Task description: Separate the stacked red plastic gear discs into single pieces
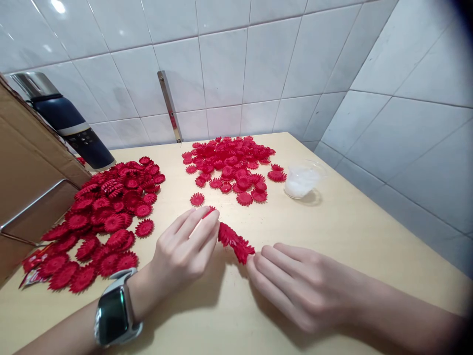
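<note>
A short red fringed strip (235, 242) stretches between my two hands above the table. My left hand (188, 241), with a smartwatch on its wrist, is closed on the strip's upper left end; a bit of red shows past its fingertips. The lower right end is pinched by my right hand (295, 281), whose fingertips are partly hidden behind its knuckles. Just beyond my left hand lies a single red fringed disc (197, 199). Further back spreads a pile of red fringed discs (231, 167), some lying flat and some overlapping.
At left, a bigger heap of red discs (111, 217) lies beside a cardboard box (33, 172). A dark blue bottle (74, 121) leans behind it. A clear cup with white contents (301, 180) sits at the right back. Tiled walls (225, 64) border the table (351, 236).
</note>
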Tool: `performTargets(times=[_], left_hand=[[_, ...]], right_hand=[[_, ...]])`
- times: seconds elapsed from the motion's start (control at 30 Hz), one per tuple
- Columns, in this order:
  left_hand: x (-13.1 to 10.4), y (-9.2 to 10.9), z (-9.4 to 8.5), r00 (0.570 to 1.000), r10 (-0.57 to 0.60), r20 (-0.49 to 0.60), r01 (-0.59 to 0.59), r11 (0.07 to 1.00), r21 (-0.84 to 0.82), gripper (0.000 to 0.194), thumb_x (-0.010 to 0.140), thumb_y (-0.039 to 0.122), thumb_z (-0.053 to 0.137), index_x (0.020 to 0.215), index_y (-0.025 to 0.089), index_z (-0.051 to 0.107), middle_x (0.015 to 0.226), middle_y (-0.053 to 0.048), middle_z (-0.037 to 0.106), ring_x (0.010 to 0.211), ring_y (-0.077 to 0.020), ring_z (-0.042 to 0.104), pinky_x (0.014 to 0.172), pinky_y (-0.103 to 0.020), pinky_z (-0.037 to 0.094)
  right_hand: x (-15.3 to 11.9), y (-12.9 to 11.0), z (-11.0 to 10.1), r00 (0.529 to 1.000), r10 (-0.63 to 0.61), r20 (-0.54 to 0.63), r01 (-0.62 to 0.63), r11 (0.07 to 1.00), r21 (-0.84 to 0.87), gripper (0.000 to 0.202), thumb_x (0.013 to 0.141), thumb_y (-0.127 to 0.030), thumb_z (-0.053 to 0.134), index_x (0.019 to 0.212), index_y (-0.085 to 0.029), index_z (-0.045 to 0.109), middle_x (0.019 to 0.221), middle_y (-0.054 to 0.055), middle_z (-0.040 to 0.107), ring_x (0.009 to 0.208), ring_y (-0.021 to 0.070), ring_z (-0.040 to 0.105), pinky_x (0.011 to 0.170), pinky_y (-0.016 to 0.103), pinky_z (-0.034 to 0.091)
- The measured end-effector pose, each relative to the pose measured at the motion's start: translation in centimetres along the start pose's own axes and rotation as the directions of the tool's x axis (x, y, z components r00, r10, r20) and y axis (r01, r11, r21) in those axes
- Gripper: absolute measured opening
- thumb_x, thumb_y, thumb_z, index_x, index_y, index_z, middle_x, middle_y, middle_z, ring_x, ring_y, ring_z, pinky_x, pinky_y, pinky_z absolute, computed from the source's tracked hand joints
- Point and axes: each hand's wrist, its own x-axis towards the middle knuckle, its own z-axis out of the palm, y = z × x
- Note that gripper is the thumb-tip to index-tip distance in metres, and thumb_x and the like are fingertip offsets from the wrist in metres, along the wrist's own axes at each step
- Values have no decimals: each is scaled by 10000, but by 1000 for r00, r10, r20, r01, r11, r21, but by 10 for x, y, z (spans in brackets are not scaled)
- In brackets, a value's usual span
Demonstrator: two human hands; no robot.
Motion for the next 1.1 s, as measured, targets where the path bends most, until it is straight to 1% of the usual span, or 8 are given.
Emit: performTargets(times=[0.17, 0.4, 0.5, 0.63, 0.77, 0.87, 0.97, 1.1], left_hand=[[5, -4, 0, 999, -7, -37, 8, 999, 52, 130, 711, 40, 607, 834, 61, 643, 939, -132, 691, 874, -251, 626, 760, -342, 524], [18, -17, 0, 999, 3, -44, 2, 994, 106, 129, 758, 33, 530, 803, 91, 636, 980, -111, 687, 877, -225, 636, 738, -312, 526], [25, -19, -1, 995, -81, -58, 86, 993, 80, 126, 748, 39, 521, 743, 111, 624, 981, -96, 686, 825, -205, 639, 683, -291, 523], [30, -9, -4, 982, -187, -16, 186, 982, -30, 151, 732, 50, 474, 658, 133, 575, 892, -82, 690, 751, -176, 628, 618, -260, 502], [29, 3, -6, 974, -203, 98, 213, 971, -107, 173, 751, 66, 415, 670, 136, 551, 692, -49, 643, 590, -151, 571, 497, -249, 439], [26, 6, -6, 966, -212, 145, 233, 962, -141, 161, 772, 80, 412, 703, 137, 545, 620, -19, 588, 531, -143, 520, 445, -251, 381], [22, 7, -4, 955, -223, 195, 256, 952, -168, 140, 780, 82, 428, 709, 146, 530, 618, -6, 573, 531, -134, 504, 447, -241, 366], [17, 11, 0, 967, -166, 195, 202, 963, -180, 176, 774, 46, 410, 669, 162, 490, 610, 0, 560, 512, -125, 485, 437, -231, 349]], right_hand=[[3, 6, -6, 1000, 13, -21, -14, 997, -73, 140, 821, -85, 492, 767, -117, 617, 617, 35, 585, 489, 134, 460, 442, 301, 342], [11, 28, -12, 996, -52, -67, 41, 987, -157, 208, 825, -57, 448, 678, -121, 580, 531, 5, 496, 455, 125, 405, 439, 291, 293], [15, 32, -4, 988, 95, -119, -108, 989, -105, 278, 821, -55, 417, 582, -160, 513, 499, -11, 442, 457, 124, 366, 436, 277, 259], [19, 26, 8, 882, 462, -93, -442, 879, 181, 237, 796, -103, 394, 581, -159, 477, 510, -4, 460, 461, 110, 380, 429, 245, 263], [25, 20, 6, 710, 697, 99, -678, 639, 364, 156, 719, -246, 521, 612, -164, 441, 532, -14, 468, 473, 100, 402, 447, 222, 287], [30, 19, 3, 616, 745, 257, -766, 490, 416, 242, 688, -311, 549, 573, -185, 378, 520, -27, 430, 478, 102, 378, 459, 227, 270], [33, 21, 1, 576, 747, 331, -792, 411, 451, 226, 726, -262, 494, 556, -188, 364, 518, -24, 436, 486, 107, 386, 478, 237, 278], [34, 20, 0, 534, 743, 403, -795, 280, 538, 212, 723, -129, 417, 528, -191, 361, 481, -32, 448, 460, 103, 396, 468, 235, 285]])
